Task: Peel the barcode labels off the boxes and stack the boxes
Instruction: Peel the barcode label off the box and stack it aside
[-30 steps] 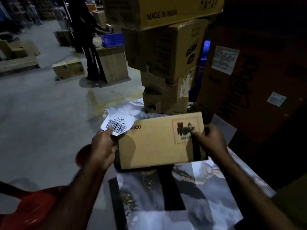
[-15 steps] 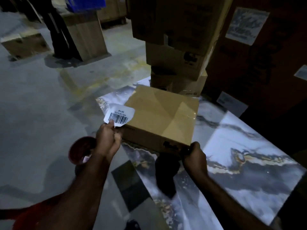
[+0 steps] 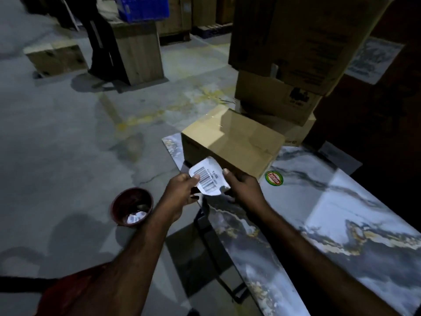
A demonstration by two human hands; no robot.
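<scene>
The barcode label (image 3: 208, 179) I hold is thin white paper, the box (image 3: 237, 135) is matt brown cardboard with a strip of glossy clear tape (image 3: 216, 117), the table top (image 3: 341, 201) is polished, marble-patterned and shiny, and the floor (image 3: 68, 133) is dull, rough-looking concrete.

A single wide-angle view is taken from head height, aimed forward and steeply down. Both forearms are seen reaching in from the bottom edge; the left hand (image 3: 182, 190) and right hand (image 3: 241, 188) are met close below the lens at mid-frame, pinching a white barcode label (image 3: 208, 179). A marble-patterned tabletop (image 3: 341, 213) is framed lower right, grey concrete floor (image 3: 68, 144) left, stacked brown cardboard boxes (image 3: 284, 42) top right.
</scene>
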